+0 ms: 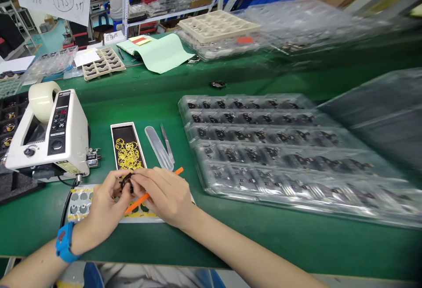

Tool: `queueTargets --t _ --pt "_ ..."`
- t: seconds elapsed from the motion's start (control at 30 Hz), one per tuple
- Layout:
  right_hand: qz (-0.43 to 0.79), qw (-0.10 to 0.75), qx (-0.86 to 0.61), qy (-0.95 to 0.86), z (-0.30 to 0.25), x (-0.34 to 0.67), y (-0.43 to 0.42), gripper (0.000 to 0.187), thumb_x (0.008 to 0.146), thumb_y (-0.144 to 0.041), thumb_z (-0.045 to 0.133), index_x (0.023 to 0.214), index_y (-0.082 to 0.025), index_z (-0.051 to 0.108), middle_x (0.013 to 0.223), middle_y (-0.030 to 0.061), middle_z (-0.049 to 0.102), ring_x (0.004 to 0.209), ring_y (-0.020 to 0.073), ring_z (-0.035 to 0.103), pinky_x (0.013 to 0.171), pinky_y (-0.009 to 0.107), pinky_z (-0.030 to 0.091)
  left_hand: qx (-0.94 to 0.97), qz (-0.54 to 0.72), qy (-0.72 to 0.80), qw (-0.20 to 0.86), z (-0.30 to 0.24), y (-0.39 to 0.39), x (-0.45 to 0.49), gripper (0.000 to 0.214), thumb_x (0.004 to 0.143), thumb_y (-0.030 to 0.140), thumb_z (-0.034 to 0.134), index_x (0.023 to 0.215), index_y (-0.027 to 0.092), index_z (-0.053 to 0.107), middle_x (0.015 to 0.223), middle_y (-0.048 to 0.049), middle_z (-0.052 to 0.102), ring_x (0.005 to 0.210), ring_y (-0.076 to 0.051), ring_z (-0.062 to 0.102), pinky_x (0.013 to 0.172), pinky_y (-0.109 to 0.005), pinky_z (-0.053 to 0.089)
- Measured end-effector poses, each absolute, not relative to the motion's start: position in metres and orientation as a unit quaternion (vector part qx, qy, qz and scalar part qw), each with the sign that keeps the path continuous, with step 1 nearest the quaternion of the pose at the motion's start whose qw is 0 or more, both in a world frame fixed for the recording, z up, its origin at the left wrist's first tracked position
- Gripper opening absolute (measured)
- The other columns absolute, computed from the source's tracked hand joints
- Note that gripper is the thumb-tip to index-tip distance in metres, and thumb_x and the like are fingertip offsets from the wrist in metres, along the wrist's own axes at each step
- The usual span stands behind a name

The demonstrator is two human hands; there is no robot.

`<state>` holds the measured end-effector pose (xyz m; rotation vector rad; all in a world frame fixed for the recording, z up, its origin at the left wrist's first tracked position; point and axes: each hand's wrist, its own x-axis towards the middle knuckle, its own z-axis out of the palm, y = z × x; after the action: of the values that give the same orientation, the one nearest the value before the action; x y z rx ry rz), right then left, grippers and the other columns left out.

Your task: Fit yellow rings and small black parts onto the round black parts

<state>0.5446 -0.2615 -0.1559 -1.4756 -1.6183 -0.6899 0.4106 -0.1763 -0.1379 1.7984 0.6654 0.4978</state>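
Between the thumb and fingers of my left hand (103, 204) is a small round black part (126, 184), partly covered by the fingers. My right hand (169, 198) grips a thin orange stick (140, 202), and its fingertips meet the black part. Both hands are above a sheet of stickers (81, 201) with round cut shapes, which they partly hide. Just beyond them lies a white box (114, 149) with many thin yellow rings (128, 154) inside. To its right are a narrow clear plastic case (156, 143) and metal tweezers (166, 142). A blue band circles my left wrist.
A white tape dispenser (70, 125) stands at the left. On the right lies a large clear blister tray (201, 169) with rows of black parts. One loose black part (217, 85) lies behind it. Papers (161, 52) and beige trays (217, 25) sit on the back ledge.
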Motion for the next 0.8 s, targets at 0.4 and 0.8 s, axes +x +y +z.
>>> queueTargets --t 0.4,0.8 --pt "-0.216 0.426 -0.614 -0.628 -0.156 0.541 -0.259 0.011 0.088 -0.009 0.051 0.093 -0.018 0.054 0.077 0.0055 0.069 0.065 0.0167 0.062 0.059 0.028 0.045 0.705 0.174 0.309 0.614 -0.139 -0.174 0.413 0.019 0.084 0.031 0.056 0.1 0.02 0.053 0.065 0.0021 0.061 0.058 -0.013 0.056 0.053 -0.022 0.042" --pt "0.26 0.495 -0.6 -0.572 -0.132 0.563 -0.268 0.014 0.094 -0.028 0.046 0.085 -0.02 0.054 0.064 -0.0039 0.049 0.051 0.0098 0.04 0.046 0.021 0.031 0.56 0.154 0.306 0.754 -0.125 -0.158 0.42 0.023 0.066 0.032 0.074 0.072 0.016 0.058 0.059 0.003 0.058 0.053 -0.013 0.06 0.055 -0.024 0.048"
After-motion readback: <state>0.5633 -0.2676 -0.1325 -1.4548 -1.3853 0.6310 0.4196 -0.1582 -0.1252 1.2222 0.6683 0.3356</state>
